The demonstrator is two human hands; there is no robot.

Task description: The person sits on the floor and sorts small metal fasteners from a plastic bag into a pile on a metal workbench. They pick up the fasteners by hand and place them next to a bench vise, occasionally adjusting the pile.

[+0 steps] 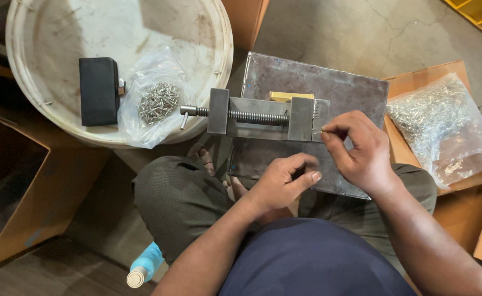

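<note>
A small steel vise (263,116) with a screw handle lies on a grey metal block (328,82); a yellow piece (290,96) shows behind its jaws. My right hand (359,149) pinches a tiny metal pin against the vise's right jaw end. My left hand (283,180) hovers just below the vise, fingers curled; whether it holds small pins I cannot tell.
A white bucket lid (49,33) at upper left carries a black box (99,91) and a clear bag of small metal pins (157,102). A larger bag of pins (444,123) rests on cardboard at right. Cardboard boxes stand left. A blue bottle (145,265) lies by my knee.
</note>
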